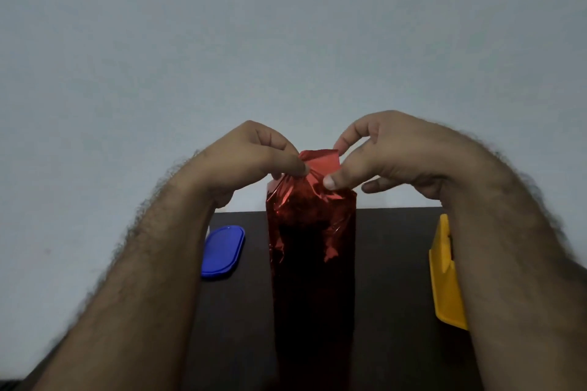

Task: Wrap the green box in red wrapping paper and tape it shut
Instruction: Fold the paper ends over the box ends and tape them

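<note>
Nearly wrapped, a tall box stands upright on a dark desk (397,263), its visible sides already sheathed in shiny red wrapping paper (313,247) that hides any green beneath. Both hands work at the top end, where the loose paper gathers into a crumpled flap. The left hand (251,155) pinches the flap from its side, thumb and forefinger closed on the foil; the right hand (378,159) does the same from the other side, its thumb pressed against the front of the paper and its forefinger hooked over the flap's upper edge. The box sits directly below and between the two sets of fingers, its top touching them. Judging by how things lie, the body of the wrap appears done, while the top end is not yet folded flat and no tape can be seen on it; folding that end down and sealing it seem to remain, and the state of the bottom end is hidden. Below and outward of the left fingers lies a blue oval lid (223,251); below and outward of the right fingers sits a yellow plastic object (444,282), partly behind the right forearm, which cannot be identified. No tape roll is in sight. No brand, label or readable writing shows on anything.
</note>
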A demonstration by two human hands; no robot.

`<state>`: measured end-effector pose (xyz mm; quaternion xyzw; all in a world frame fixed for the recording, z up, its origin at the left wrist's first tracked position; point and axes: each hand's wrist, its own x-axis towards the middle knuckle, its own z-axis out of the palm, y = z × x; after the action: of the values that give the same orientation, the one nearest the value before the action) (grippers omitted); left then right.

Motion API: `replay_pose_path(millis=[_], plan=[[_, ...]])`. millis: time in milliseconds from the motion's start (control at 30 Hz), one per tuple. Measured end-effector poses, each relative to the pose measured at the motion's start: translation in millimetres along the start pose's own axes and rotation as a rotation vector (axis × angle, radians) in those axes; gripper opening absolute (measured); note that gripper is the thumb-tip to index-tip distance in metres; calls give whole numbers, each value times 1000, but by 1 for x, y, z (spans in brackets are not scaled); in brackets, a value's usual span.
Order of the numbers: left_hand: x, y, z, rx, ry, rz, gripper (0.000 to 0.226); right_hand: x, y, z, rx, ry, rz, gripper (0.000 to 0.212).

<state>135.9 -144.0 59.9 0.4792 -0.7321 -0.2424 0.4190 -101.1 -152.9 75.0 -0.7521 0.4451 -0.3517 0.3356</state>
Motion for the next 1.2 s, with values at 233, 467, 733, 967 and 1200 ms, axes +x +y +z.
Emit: replay_pose_path(millis=[233,467,733,967,1200], plan=[[-7,4,1,-11,-25,13,34,10,5,14,1,10,34,45],[-4,4,2,-53,-54,-47,22,10,3,9,69,-33,-19,29],[-3,1,1,-81,-2,-86,25,-3,-3,4,-119,230,-4,30],[-3,4,3,-122,6,-69,39,-8,-11,14,-194,145,-25,20],[-7,6,2,-162,-43,-18,49,-3,-5,21,-170,19,-17,18]])
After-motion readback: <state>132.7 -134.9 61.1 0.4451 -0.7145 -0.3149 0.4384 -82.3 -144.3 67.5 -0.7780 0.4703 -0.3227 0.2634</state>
